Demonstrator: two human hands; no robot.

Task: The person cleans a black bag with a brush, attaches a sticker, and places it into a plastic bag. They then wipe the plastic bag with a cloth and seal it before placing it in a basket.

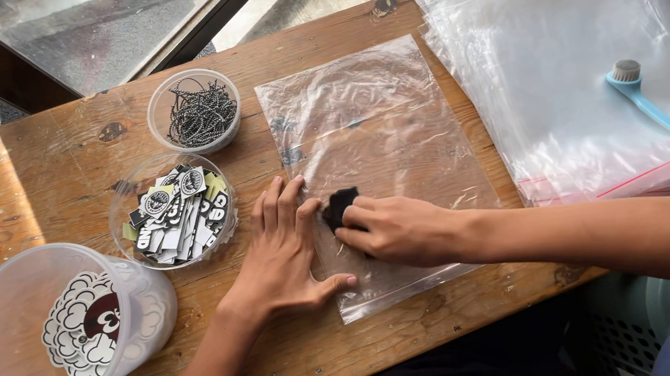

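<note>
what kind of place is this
Likely a small home or workshop packing spot: a worn wooden table holds a stack of clear zip bags, a tub of stickers and a tub of ball chains.

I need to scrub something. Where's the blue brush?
In the head view, the blue brush lies at the right, on the stack of clear plastic bags, away from both hands.

Table (59, 162): worn wood, matt, knots and stains seen. Bag (369, 119): thin clear plastic, glossy, crinkled. Bag stack (545, 35): same clear film, shiny. Black piece (340, 205): matt, cloth-like, material not told for sure. Tubs (4, 325): translucent plastic, slightly frosted. Brush (653, 112): smooth blue plastic. Tags (176, 214): glossy printed card or plastic.
</note>
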